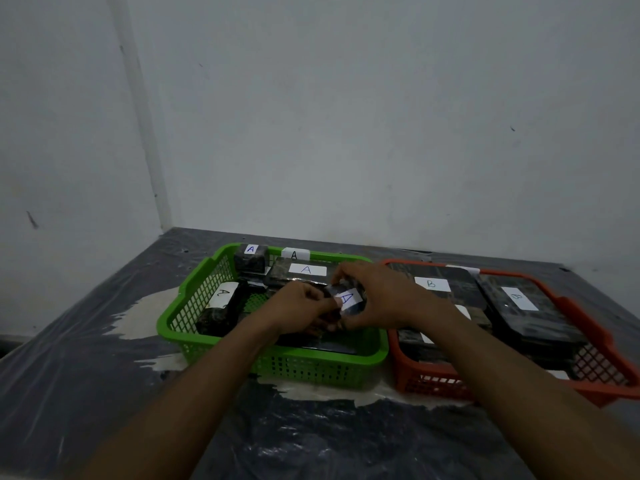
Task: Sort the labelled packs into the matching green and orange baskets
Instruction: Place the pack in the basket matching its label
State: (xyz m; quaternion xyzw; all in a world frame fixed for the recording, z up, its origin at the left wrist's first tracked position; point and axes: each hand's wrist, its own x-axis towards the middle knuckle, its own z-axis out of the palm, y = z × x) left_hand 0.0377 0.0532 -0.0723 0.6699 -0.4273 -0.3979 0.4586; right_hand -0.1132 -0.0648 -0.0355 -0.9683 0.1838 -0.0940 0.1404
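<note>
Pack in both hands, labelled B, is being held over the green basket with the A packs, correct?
Not quite. The head view shows the pack held by the left hand and right hand is labelled A, not B. It is over the green basket, among other A packs.

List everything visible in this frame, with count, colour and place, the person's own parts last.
green basket: one, green, table left, tagged A.
orange basket: one, orange, right beside the green one.
A packs: four visible, dark with white labels, three resting in the green basket, one held above it.
B packs: at least two, dark, white labels, in the orange basket.
table: one, covered in dark plastic sheet.
left hand, right hand: both gripping the held A pack.
</note>
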